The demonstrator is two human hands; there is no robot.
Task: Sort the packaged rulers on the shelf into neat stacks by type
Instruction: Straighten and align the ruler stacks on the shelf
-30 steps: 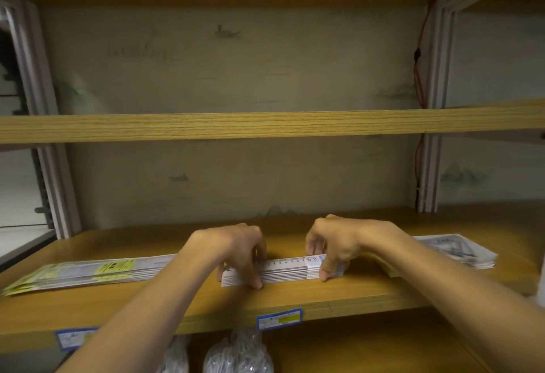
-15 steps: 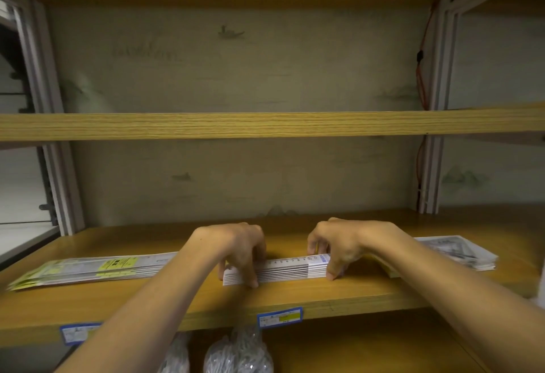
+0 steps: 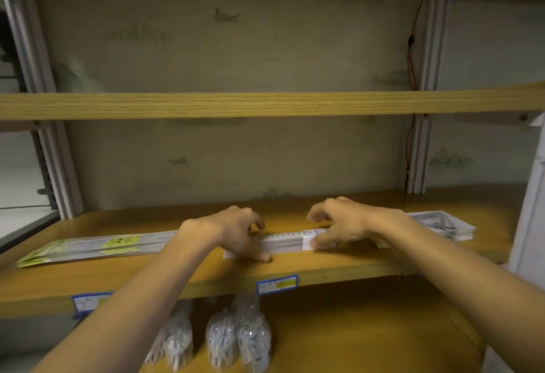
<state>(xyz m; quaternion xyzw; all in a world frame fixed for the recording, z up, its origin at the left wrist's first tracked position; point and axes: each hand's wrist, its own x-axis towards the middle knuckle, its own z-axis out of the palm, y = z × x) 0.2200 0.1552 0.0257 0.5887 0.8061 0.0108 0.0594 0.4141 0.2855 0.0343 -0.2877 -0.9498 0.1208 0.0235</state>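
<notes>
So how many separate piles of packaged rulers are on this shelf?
3. One pile with yellow labels lies at the left, one white pile sits in the middle under both hands, and one pile is at the right, partly hidden by the right arm.

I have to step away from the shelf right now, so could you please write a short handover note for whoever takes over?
Left hand: curled over the left end of the white ruler stack at mid-shelf.
Right hand: fingers curled at its right end; image blurred, so grip uncertain.
Done: yellow-labelled rulers lie stacked at left; another pile of packets sits at right.
Left: square up the white stack, then check the right pile.
</notes>
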